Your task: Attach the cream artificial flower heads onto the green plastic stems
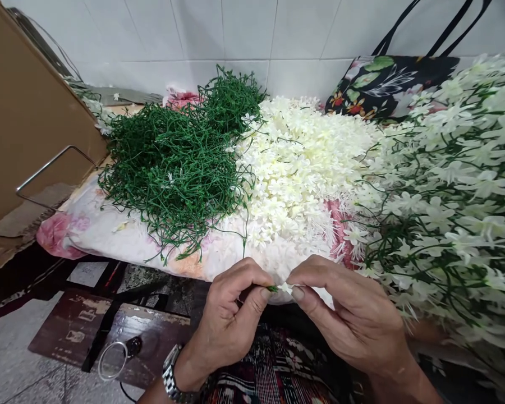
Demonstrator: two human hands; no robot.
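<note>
My left hand [239, 306] pinches a short green plastic stem [272, 288] between thumb and forefinger. Across from it, my right hand [345, 308] pinches a small white artificial flower [285, 288] at the stem's tip. The two hands almost meet over the front edge of the cloth-covered surface [227, 247]. Beyond them lies a tangled heap of green plastic stems [172, 163]. Touching its right side is a pile of loose white flower heads [294, 168]. Most of the held stem is hidden by my left fingers.
A dense mass of assembled white flowers on stems [458, 207] fills the right side. Behind stands a black floral bag [387, 84] against the tiled wall [244, 33]. A cardboard box [42, 112] rises at left, and a dark wooden board [143, 331] lies below.
</note>
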